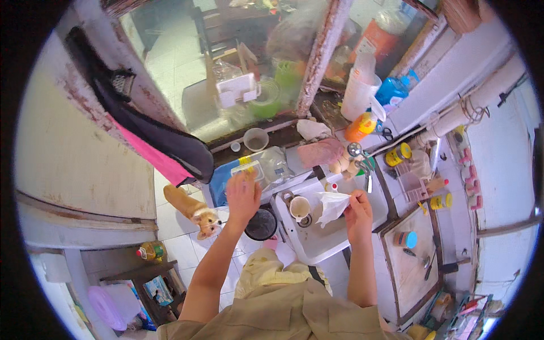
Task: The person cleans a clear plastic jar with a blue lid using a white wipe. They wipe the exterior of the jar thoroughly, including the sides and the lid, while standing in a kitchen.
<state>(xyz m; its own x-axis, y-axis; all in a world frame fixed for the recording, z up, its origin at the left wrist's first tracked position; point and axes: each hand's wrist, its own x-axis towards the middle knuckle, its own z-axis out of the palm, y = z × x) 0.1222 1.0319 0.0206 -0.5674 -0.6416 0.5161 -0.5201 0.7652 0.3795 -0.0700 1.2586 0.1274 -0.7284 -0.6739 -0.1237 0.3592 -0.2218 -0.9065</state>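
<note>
In my right hand [359, 210], raised over the right part of the sink, a thin white sheet [333, 207] hangs from the fingertips; it looks like tissue or cloth. My left hand [244, 193] is left of the sink, over the edge of a clear-and-white plastic container [250, 172]. Its fingertips blur against that container, so a grip cannot be made out. The container lies on a blue and silver bag [221, 180]. Inside the white sink [310, 246] a pale cup [299, 208] sits by the drain, left of the sheet.
A metal faucet [369, 178] rises behind the sink, near a pink cloth [321, 152] and an orange spray bottle [361, 127]. Below my left hand stands a black bucket [260, 224]. A dog [191, 208] is on the floor at left. A cutting board [412, 276] lies right.
</note>
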